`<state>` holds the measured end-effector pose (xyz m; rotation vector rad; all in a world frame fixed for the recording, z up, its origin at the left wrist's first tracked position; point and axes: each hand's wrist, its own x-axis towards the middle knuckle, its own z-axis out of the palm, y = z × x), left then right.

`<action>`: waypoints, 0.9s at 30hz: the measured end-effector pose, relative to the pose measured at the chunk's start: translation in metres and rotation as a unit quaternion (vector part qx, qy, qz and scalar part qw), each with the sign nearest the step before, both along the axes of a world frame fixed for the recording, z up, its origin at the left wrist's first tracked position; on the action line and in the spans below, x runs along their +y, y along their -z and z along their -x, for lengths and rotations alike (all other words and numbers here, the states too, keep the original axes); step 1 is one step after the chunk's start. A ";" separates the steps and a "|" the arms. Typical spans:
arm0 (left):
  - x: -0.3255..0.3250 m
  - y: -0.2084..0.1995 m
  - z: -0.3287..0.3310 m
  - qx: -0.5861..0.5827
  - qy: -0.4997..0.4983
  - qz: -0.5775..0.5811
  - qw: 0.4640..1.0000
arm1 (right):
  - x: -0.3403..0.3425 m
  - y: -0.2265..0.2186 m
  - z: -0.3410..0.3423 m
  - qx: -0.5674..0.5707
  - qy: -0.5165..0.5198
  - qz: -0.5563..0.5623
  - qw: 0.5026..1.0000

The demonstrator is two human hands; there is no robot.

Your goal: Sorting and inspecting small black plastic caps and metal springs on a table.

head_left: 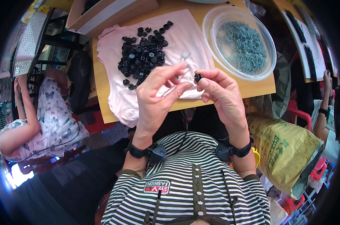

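Observation:
Between the thumb and fingers of my right hand (223, 89) is a small round black plastic cap (197, 77), held above the table's near edge. A tiny silvery piece, possibly a screw, shows at the cap's left side. Facing it, my left hand (157, 92) has its thumb and index finger apart, and I see nothing clearly held in it. Behind that hand, many similar black caps (141, 54) lie heaped on a pink cloth (181, 33). To the right stands a round clear plastic tub (270, 60) of small blue-grey pieces that look like screws (245, 47).
The cloth covers much of a wooden table (258, 87). A cardboard box (110, 17) stands at the far left. On the right are a yellow woven sack (286, 146) and a red stool (300, 114). Other people sit at the left (46, 112) and far right (321, 120).

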<state>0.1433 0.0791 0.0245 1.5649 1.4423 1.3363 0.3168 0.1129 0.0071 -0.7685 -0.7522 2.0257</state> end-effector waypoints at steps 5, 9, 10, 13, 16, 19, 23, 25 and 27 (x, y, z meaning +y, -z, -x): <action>0.001 0.019 0.013 0.155 -0.033 0.069 0.985 | 0.005 -0.001 -0.001 -0.051 0.064 -0.048 0.995; 0.006 0.026 0.011 0.253 -0.040 0.083 0.963 | 0.005 0.003 0.002 -0.076 0.066 -0.082 0.992; 0.007 0.028 0.011 0.264 -0.045 0.068 0.961 | 0.004 0.003 0.002 -0.074 0.064 -0.084 0.992; 0.010 0.032 0.011 0.287 -0.046 0.026 0.956 | 0.002 0.002 0.004 -0.112 0.066 -0.108 0.986; 0.007 0.027 0.009 0.252 -0.015 0.014 0.967 | -0.004 0.009 0.009 -0.177 0.061 -0.156 0.970; 0.003 0.022 0.008 0.099 0.005 0.032 0.995 | -0.004 0.002 0.014 -0.237 0.035 -0.294 0.925; -0.005 0.009 0.006 -0.127 0.029 0.062 0.990 | -0.007 -0.003 0.019 -0.221 0.053 -0.349 0.909; -0.007 0.004 0.006 -0.162 0.032 0.051 0.985 | -0.008 -0.005 0.018 -0.186 0.038 -0.308 0.932; -0.010 0.003 0.009 -0.201 0.042 0.014 0.979 | -0.010 -0.009 0.021 -0.065 0.046 -0.212 0.974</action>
